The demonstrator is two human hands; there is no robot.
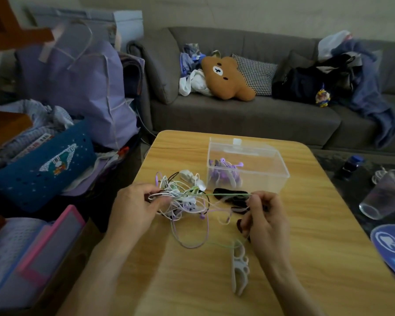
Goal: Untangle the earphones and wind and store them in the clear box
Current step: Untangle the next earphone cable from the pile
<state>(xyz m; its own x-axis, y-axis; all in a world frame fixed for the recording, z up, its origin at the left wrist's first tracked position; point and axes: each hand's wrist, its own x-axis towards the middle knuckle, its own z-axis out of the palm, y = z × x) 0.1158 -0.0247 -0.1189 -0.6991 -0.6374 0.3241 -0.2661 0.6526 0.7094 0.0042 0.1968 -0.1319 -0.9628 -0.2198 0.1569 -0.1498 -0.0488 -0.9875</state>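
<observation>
A grey sofa runs across the back, carrying a brown bear cushion and a checked pillow. In front of it stands the wooden bench, rounded at its far corners.

On the far half of the bench sits the clear box, its lid raised behind it; inside lies a purple earphone set, already wound into a bundle with two earbuds poking up.

Just beside the box, toward the left, the tangle of earphones rests on the bench: thin white, lilac, pale green and black cords knotted in a loose heap, with long loops trailing toward the near edge (a small lilac earbud dangles in the middle of it).

The left hand pinches the tangle at its left side, thumb and fingers curled round several strands. The right hand pinches a pale green cord between thumb and forefinger; the cord is drawn taut from the tangle to this grip.

A black cord winder lies between the box and the right hand. A white cord winder lies near the right wrist, and another white one sits at the tangle's far side.
</observation>
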